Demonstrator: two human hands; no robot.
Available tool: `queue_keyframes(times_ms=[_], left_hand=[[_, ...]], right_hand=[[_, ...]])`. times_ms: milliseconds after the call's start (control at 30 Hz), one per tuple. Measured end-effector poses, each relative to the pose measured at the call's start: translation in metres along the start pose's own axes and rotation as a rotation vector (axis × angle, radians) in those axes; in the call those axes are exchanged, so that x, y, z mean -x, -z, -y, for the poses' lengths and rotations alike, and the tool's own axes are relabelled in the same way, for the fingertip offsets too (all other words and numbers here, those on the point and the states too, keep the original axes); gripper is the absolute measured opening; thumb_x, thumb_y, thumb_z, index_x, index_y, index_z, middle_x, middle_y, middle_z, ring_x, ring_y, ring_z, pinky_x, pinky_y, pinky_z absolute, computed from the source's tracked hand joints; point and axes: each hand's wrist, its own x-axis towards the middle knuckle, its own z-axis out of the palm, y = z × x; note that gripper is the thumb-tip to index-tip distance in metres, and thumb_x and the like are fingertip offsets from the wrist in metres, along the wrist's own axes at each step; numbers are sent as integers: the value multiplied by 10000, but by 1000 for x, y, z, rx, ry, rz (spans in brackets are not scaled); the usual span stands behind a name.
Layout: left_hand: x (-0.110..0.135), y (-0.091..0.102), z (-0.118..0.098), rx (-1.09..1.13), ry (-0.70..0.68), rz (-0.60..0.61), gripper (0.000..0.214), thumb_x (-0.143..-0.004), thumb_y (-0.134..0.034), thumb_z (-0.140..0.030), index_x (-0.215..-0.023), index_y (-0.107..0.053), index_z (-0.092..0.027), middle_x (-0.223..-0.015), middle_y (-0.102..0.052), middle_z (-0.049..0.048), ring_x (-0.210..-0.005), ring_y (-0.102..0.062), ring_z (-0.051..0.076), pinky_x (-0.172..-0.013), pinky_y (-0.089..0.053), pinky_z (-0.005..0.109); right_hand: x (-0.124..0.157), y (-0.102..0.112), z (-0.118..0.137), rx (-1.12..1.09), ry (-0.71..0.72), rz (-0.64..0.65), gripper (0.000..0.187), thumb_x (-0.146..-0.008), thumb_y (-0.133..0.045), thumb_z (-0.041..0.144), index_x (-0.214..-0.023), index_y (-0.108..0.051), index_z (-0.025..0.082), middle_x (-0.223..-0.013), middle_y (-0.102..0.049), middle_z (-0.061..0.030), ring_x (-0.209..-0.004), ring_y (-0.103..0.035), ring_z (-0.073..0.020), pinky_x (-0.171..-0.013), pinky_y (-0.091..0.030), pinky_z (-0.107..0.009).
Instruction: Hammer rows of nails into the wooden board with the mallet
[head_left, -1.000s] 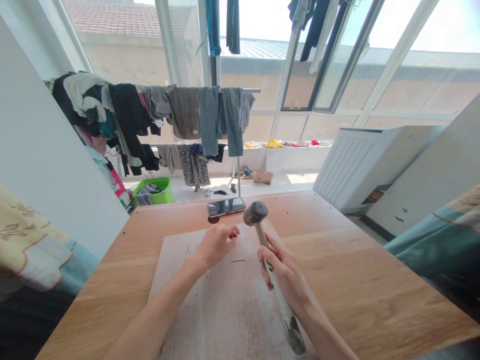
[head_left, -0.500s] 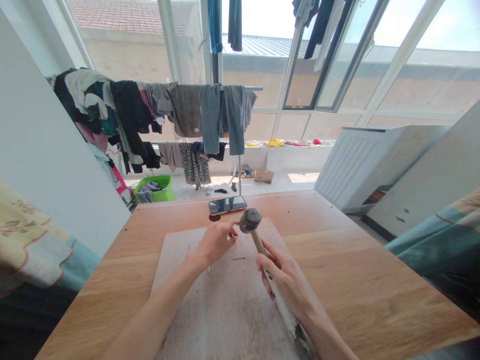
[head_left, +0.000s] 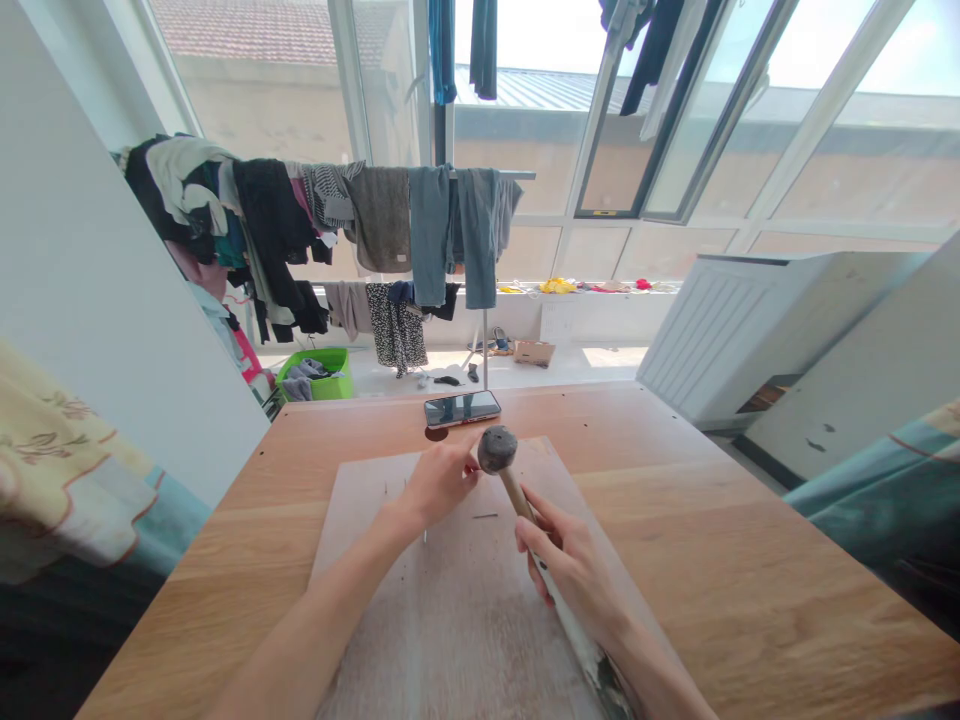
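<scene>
At frame centre we hold a mallet point(head_left: 497, 450) with a round, scuffed grey head and a pale wooden handle. Our right hand point(head_left: 566, 565) wraps closed around the handle. Our left hand point(head_left: 439, 480) pinches its fingertips together beside the head, above a pale board point(head_left: 450, 640).

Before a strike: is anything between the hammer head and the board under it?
Nothing visible but the left hand, whose fingertips sit against the left side of the hammer head. A loose nail lies on the board, nearer the person.
</scene>
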Motion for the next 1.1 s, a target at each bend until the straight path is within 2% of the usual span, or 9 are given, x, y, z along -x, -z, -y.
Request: queue_keyframes(times_ms=[267,533,667,767,833,933,1000,1100], left_hand=[[0,2,-3,-4,11,6,534,-796,-623,-48,-1295,-594,-236,-896,-810,4,-844,-754,202,-720,-514,253],[0,3,0,-61,-9,26,504,-837,-649,-96,-1316,-576,-236,-913,-803,16,-869,-751,219,-723,-514,264],[-1,14,0,-160,-84,-7,593,-854,-738,-267,-1400,-512,-211,-999,-780,47,-958,-715,249,-831,-526,334],[3,25,-12,-237,-219,-28,435,-904,-690,-310,-1310,-579,-199,-1057,-750,72,-1035,-672,263,-928,-497,384],[8,27,-28,-301,-310,46,256,-931,-634,-253,-1182,-632,-201,-1031,-742,70,-1004,-671,255,-914,-491,379],[17,21,-50,-460,-373,208,84,-890,-621,-151,-965,-644,-181,-918,-733,87,-912,-682,271,-828,-495,376],[22,12,-59,-548,-391,285,122,-842,-627,-81,-931,-629,-165,-880,-725,104,-890,-687,288,-805,-495,385],[25,2,-62,-585,-401,328,244,-787,-612,13,-966,-614,-153,-912,-712,120,-908,-693,297,-821,-499,391]], right_hand=[[2,1,-2,27,22,8,545,-878,-595,432,-1357,-632,175,-682,-537,62,-337,-448,-58,-312,-360,-188],[1,1,-3,13,6,4,552,-880,-600,430,-1372,-612,179,-689,-548,62,-345,-450,-61,-310,-380,-189],[1,5,5,-40,18,-55,483,-886,-607,441,-1285,-637,171,-669,-500,78,-339,-418,-54,-303,-380,-187],[-1,10,6,-116,18,-93,407,-876,-623,452,-1182,-653,186,-675,-495,77,-350,-406,-54,-300,-388,-186],[-3,13,6,-147,2,-106,359,-860,-637,459,-1107,-657,198,-683,-506,73,-363,-420,-58,-301,-392,-184],[-3,13,5,-155,-22,-104,297,-844,-641,471,-977,-642,205,-667,-513,75,-361,-435,-64,-299,-385,-183],[-2,12,7,-149,-18,-100,260,-847,-633,464,-902,-621,210,-624,-495,84,-350,-428,-65,-300,-372,-181],[0,10,13,-134,-4,-100,236,-853,-630,448,-816,-597,217,-564,-465,92,-344,-419,-68,-306,-356,-176]])
